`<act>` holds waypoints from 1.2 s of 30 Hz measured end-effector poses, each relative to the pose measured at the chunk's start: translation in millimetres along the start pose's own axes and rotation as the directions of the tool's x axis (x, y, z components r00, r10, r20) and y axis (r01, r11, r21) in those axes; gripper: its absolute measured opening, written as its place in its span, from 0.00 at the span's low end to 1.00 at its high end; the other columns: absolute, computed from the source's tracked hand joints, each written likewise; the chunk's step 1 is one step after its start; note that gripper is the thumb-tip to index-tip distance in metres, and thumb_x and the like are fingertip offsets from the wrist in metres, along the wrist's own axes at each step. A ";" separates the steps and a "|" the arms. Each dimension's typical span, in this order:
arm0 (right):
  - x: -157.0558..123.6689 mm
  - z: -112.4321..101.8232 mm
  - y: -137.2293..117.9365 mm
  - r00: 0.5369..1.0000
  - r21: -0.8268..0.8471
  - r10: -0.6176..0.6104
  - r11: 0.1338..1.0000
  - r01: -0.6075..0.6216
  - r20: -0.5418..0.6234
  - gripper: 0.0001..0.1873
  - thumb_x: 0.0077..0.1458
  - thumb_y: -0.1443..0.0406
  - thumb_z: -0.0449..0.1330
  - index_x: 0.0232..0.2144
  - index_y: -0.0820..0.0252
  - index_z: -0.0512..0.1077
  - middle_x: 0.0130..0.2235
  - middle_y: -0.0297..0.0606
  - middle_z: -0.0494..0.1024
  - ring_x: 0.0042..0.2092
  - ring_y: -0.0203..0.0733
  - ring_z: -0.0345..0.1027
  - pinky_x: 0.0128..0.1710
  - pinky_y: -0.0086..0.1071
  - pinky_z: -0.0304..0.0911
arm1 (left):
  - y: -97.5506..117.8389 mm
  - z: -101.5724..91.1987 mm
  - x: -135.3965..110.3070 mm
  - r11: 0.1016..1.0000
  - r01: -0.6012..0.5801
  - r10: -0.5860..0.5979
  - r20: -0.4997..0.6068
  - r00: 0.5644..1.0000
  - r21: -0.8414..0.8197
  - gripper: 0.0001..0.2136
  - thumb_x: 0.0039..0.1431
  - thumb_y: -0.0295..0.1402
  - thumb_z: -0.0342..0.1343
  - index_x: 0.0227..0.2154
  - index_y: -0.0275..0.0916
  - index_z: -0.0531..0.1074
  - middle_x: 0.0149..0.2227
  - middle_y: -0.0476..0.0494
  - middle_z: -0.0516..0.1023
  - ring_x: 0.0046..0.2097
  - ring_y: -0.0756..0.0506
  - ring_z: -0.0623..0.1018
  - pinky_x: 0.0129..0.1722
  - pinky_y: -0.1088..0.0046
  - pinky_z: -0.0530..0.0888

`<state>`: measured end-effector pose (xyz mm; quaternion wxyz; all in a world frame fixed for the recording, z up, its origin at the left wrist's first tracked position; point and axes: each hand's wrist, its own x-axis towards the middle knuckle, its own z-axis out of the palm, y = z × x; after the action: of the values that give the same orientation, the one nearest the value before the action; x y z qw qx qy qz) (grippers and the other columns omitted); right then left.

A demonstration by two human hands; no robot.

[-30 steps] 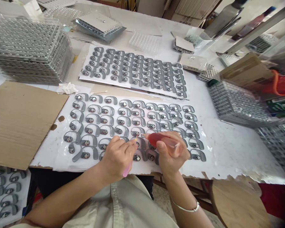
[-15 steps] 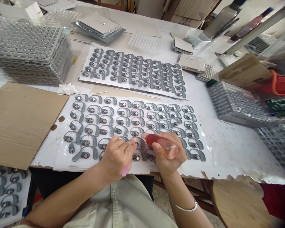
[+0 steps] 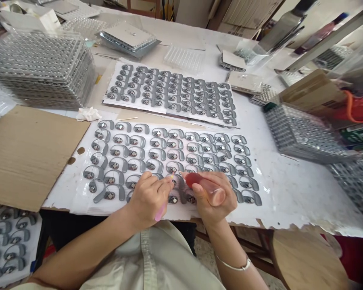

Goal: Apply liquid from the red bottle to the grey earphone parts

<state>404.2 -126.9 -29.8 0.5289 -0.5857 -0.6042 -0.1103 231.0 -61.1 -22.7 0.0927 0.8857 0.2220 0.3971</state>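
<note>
My left hand (image 3: 149, 196) is closed around a thin tool with a pink handle (image 3: 160, 212); a small yellow part shows near its tip, and its kind is unclear. In my right hand (image 3: 214, 205) lies a clear squeeze bottle (image 3: 205, 187) with red liquid, tilted so its narrow tip points left. Both tips come close together over a grey ear-hook earphone piece (image 3: 174, 167) in the near sheet's middle. Whether either tip touches it I cannot tell. Rows of the same hook-shaped pieces lie on this white sheet (image 3: 261, 189); my hands hide several of them.
Behind lies a second sheet of grey pieces (image 3: 169, 90). Stacked clear trays (image 3: 42, 68) stand at left, above a cardboard sheet (image 3: 27, 157). More trays (image 3: 302, 129) are stacked at right. A cotton swab (image 3: 127, 119) and crumpled tissue (image 3: 87, 114) lie between. A wooden stool (image 3: 308, 257) is below right.
The view has shifted slightly. Both hands stay almost in place, still holding the pink-handled tool and the squeeze bottle over the near sheet.
</note>
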 end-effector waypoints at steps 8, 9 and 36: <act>0.4 -1.1 -2.0 1.000 0.007 -0.015 1.000 0.015 0.010 0.13 0.50 0.67 0.66 0.39 0.62 0.70 0.34 0.39 0.76 0.35 0.40 0.69 0.34 0.36 0.67 | 1.6 -2.2 1.2 0.999 0.032 -0.032 0.072 0.997 -0.010 0.07 0.57 0.19 0.50 0.32 0.35 0.70 0.33 0.43 0.81 0.25 0.48 0.72 0.30 0.67 0.64; 0.3 -1.1 -2.1 1.000 0.005 -0.017 1.000 0.017 0.009 0.13 0.50 0.67 0.66 0.39 0.62 0.70 0.34 0.39 0.76 0.35 0.40 0.69 0.34 0.36 0.67 | 0.9 -3.1 2.3 0.999 0.043 -0.041 0.082 0.996 -0.027 0.07 0.57 0.19 0.49 0.32 0.35 0.70 0.32 0.43 0.81 0.25 0.48 0.73 0.30 0.67 0.64; 1.3 -0.1 -1.0 1.000 0.001 -0.016 1.000 0.016 -0.010 0.13 0.50 0.65 0.66 0.39 0.58 0.70 0.32 0.36 0.76 0.33 0.40 0.70 0.31 0.37 0.68 | -50.0 -33.0 74.9 0.901 0.306 -0.044 0.638 0.769 -0.307 0.09 0.49 0.20 0.56 0.29 0.38 0.79 0.26 0.49 0.80 0.26 0.50 0.75 0.31 0.75 0.67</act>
<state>403.8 -126.5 -28.3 0.5314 -0.5799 -0.6063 -0.1171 234.3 17.7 31.9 0.3734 0.9036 0.1783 0.1114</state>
